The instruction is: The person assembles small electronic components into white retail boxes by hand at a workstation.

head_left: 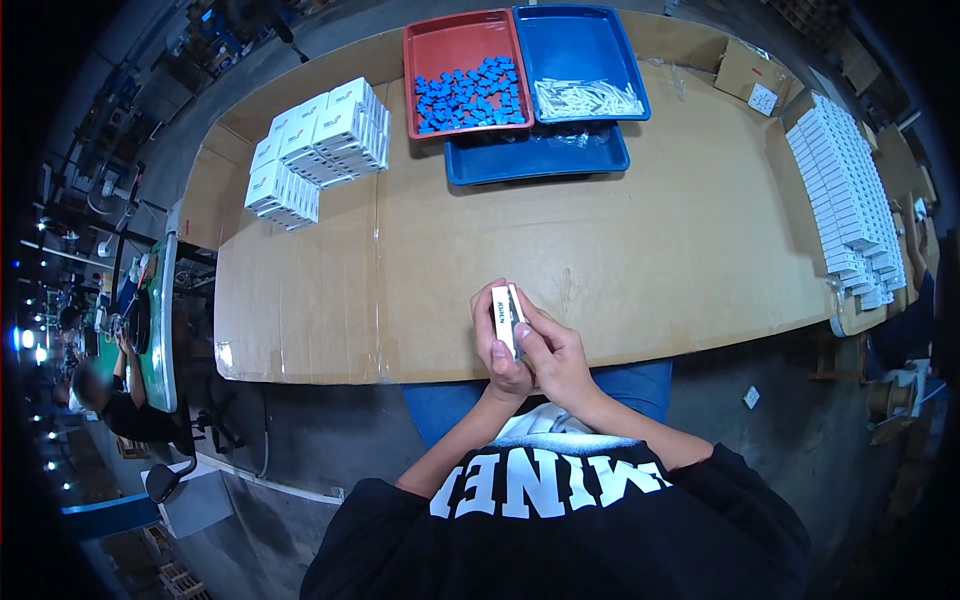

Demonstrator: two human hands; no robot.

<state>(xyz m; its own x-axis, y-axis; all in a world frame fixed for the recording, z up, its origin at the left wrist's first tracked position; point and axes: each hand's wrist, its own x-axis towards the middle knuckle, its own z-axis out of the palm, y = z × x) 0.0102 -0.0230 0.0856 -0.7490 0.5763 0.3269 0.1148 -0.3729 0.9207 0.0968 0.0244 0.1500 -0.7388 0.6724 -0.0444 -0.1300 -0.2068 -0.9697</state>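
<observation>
A small white box [502, 312] with dark print on its side stands between my two hands, above the near edge of the cardboard-covered table. My left hand [507, 374] wraps round its left side, with the thumb at the lower end. From the right, my right hand [563, 362] closes on the same box, its thumb pressed near a dark strip [517, 335] along the box's right side. Whether that strip is a gap or a dark part inside is too small to tell. My fingers partly cover the box's lower end.
Stacked white boxes [317, 130] stand at the back left. A red tray [412, 75] holds blue pieces; a blue tray [575, 50] holds white sticks. Another blue tray [540, 168] sits before them. Rows of white boxes [845, 190] line the right edge. People sit on both sides.
</observation>
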